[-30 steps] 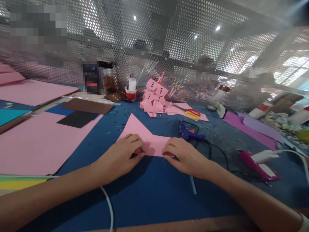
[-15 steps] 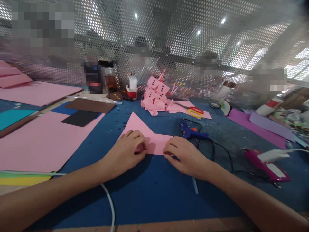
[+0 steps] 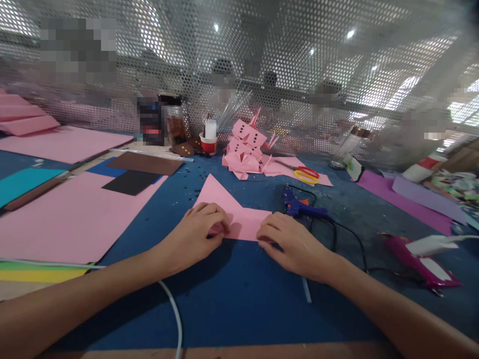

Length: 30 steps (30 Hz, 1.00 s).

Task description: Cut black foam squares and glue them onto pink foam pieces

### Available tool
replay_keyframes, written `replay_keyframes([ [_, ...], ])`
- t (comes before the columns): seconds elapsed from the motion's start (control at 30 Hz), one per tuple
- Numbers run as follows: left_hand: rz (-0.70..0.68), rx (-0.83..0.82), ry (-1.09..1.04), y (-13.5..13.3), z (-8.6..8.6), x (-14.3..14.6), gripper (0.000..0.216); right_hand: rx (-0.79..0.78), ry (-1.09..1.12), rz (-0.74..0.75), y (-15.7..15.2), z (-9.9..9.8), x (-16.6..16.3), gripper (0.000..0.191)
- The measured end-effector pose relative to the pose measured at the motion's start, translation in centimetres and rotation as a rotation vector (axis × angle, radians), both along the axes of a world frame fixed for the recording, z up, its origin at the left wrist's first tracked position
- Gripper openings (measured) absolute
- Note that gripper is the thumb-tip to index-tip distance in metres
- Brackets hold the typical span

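A folded piece of pink paper lies on the blue table, with a triangular point rising at its far left. Over its left part, my left hand is closed with curled fingers, gripping the paper near the fold. My right hand pinches the right end of the paper, thumb at the near edge. The fingertips of both hands are partly hidden. Just beyond my right hand rests a blue glue gun with an orange trigger and a black cord.
Behind stand pink folded-paper figures, with red-and-yellow scissors beside them. Large pink sheets and a black card lie left. At right are purple paper and a magenta power strip. A white cable crosses the front.
The whole view has shifted slightly, so things appear a little further right. Both hands keep nearly the same hold on the pink paper.
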<state>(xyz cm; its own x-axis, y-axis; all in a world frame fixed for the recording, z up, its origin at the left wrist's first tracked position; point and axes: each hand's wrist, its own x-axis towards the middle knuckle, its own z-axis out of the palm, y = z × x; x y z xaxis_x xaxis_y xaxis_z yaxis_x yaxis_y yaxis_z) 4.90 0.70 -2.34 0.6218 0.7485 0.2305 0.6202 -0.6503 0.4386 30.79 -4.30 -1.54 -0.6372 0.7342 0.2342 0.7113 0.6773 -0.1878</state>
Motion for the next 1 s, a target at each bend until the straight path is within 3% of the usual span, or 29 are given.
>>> replay_keyframes([
  [0.43,-0.036,-0.022,-0.015,0.2,0.3,-0.9,0.028,0.0,0.031,0.006,-0.1,0.1,0.0,0.008],
  [0.7,0.032,0.009,0.016,0.2,0.1,-1.5,0.028,-0.019,0.023,0.011,-0.1,0.1,0.1,0.009],
  [1.0,0.071,0.045,0.043,0.4,-0.4,-2.7,0.041,-0.008,0.05,0.018,-0.1,0.1,0.1,0.009],
])
